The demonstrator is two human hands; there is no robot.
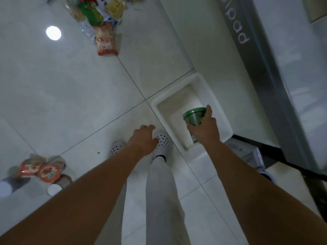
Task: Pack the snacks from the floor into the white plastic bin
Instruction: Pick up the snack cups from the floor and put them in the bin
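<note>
The white plastic bin (160,101) stands on the tiled floor at centre right, its inside bare. My right hand (205,129) is over the bin's near half, shut on a green snack cup (193,116) with a green lid. My left hand (144,140) hovers left of the bin above my white shoes, fingers loosely curled and holding nothing. A heap of snack packets (95,13) lies at the top of the floor, with a red-edged packet (106,41) nearest. Two orange-lidded cups (47,172) sit at the lower left.
A white cabinet with a grey lettered strip (247,50) runs along the right, close behind the bin. A small carton (247,152) lies below the bin by a black ledge. White round lids (54,189) lie near the orange cups. My legs and shoes (162,140) stand just left of the bin.
</note>
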